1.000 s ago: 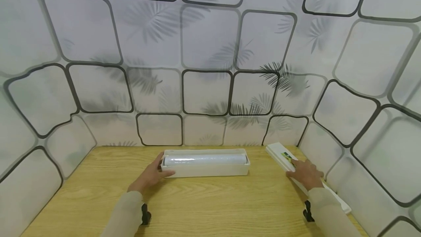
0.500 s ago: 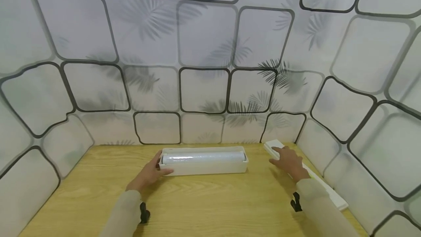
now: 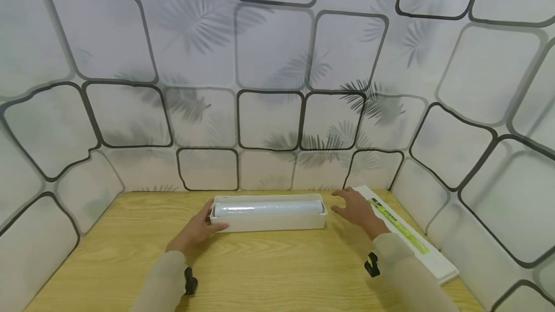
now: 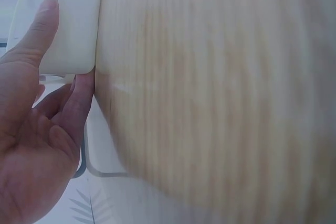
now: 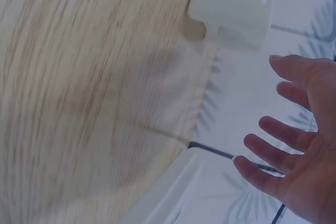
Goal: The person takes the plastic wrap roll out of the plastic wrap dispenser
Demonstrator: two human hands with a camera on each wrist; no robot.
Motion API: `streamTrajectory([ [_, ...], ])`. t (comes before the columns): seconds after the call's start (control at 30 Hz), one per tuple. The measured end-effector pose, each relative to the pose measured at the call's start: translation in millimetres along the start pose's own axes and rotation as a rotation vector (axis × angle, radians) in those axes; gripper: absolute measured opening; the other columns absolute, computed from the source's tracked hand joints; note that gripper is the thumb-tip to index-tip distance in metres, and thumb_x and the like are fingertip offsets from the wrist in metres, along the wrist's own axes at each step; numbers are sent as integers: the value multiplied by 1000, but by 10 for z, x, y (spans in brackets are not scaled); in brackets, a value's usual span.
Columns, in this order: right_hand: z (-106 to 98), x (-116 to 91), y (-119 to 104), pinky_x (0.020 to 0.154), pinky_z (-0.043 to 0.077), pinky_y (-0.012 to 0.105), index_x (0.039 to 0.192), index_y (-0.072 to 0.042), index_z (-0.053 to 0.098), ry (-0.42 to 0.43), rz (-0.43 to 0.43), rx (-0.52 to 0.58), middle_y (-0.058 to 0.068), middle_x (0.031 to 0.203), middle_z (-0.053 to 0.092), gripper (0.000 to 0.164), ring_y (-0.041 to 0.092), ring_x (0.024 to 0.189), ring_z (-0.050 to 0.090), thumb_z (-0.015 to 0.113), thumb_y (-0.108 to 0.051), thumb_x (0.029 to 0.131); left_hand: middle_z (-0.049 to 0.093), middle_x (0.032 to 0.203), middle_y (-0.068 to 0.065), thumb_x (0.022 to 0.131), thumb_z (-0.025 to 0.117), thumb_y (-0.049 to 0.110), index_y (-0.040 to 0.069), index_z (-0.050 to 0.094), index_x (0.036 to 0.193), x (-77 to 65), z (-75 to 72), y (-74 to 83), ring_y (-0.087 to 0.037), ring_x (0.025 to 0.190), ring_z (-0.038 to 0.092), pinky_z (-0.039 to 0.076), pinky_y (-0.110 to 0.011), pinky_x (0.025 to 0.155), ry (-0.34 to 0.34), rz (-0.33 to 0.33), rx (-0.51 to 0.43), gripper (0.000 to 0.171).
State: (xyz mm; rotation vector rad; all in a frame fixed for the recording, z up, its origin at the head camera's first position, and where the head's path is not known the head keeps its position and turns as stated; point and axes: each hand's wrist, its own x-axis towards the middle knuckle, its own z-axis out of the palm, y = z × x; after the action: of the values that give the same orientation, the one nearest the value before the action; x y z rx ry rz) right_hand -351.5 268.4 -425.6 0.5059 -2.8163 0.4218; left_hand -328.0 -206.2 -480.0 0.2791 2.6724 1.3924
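Note:
A long white cling film box lies uncovered at the back middle of the table, a roll of cling film inside it. My left hand holds the box's left end; in the left wrist view the thumb lies on the front wall and the fingers reach round the end. Just off the right end is my right hand, fingers spread and touching nothing. The right wrist view has that box end a short gap from my thumb.
A flat white lid with a green and yellow label lies slanted along the table's right side, partly behind my right forearm. Patterned walls stand at the back and both sides of the wooden table.
My right hand has come off the white lid and moved left toward the box, so the lid's label shows. The left hand keeps its hold on the box.

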Motion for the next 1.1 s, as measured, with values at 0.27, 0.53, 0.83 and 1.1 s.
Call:
streamTrajectory([
  [0.27, 96, 90, -186, 91, 56, 57, 126, -4, 71, 66, -93, 43, 20, 120, 70, 37, 41, 108, 68, 76, -20, 93, 42, 156, -34, 93, 77, 42, 6, 6, 166, 19, 9, -25, -47, 142, 48, 36, -62, 118, 0, 11, 6, 108],
  [0.53, 156, 181, -342, 94, 55, 54, 118, 0, 73, 103, -267, 126, 17, 112, 71, 32, 37, 106, 67, 79, -13, 90, 42, 156, -34, 93, 77, 41, 5, 7, 166, -16, -5, 15, -48, 142, 46, 35, -63, 119, -4, 17, -2, 107],
  [0.83, 235, 248, -474, 94, 55, 53, 119, -3, 73, 55, -310, 125, 16, 114, 71, 29, 35, 106, 68, 77, -13, 92, 47, 153, -33, 94, 77, 37, 5, 10, 165, -23, -3, 22, -46, 140, 50, 37, -62, 118, -6, 40, 7, 103],
  [1.1, 233, 340, -566, 94, 55, 51, 119, -3, 73, 3, -352, 129, 15, 111, 73, 27, 34, 104, 69, 75, -14, 94, 46, 153, -33, 94, 77, 36, 5, 10, 165, -28, -3, 39, -46, 139, 51, 38, -61, 116, -12, 25, -7, 102],
])
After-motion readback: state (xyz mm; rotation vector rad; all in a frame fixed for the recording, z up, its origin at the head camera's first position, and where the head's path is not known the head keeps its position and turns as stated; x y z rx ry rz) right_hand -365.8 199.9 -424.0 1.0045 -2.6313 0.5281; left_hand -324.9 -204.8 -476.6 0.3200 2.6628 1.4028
